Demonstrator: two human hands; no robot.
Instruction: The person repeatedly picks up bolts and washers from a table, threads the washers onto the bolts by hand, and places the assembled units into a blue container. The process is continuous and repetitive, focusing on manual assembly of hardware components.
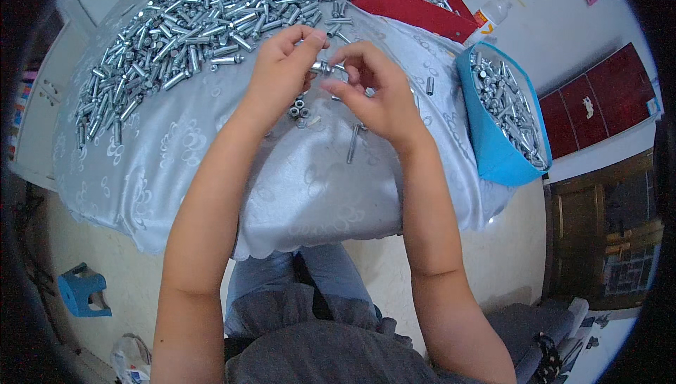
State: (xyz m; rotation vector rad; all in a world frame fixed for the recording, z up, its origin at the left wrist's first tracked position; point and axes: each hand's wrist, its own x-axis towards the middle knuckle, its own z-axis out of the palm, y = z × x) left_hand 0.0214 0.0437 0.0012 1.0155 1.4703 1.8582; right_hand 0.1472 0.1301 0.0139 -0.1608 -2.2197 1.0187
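Over the near-middle of the table, my left hand (282,67) pinches one end of a small shiny metal anchor bolt (322,67). The fingers of my right hand (380,92) curl round the bolt's other end, partly hiding it. Under my hands lie several loose hex nuts (299,111). A single bolt (353,143) rests on the cloth just below my right hand, and a short metal sleeve (430,86) lies to its right. Some small parts behind my fingers are too hidden to tell.
A large heap of metal anchor bolts (204,25) covers the table's far left. At the back right stands a red box (415,14) of similar parts, near a plastic bottle (491,14). A blue fabric bin (503,155) of bolts sits at the right edge of the silvery tablecloth (190,166).
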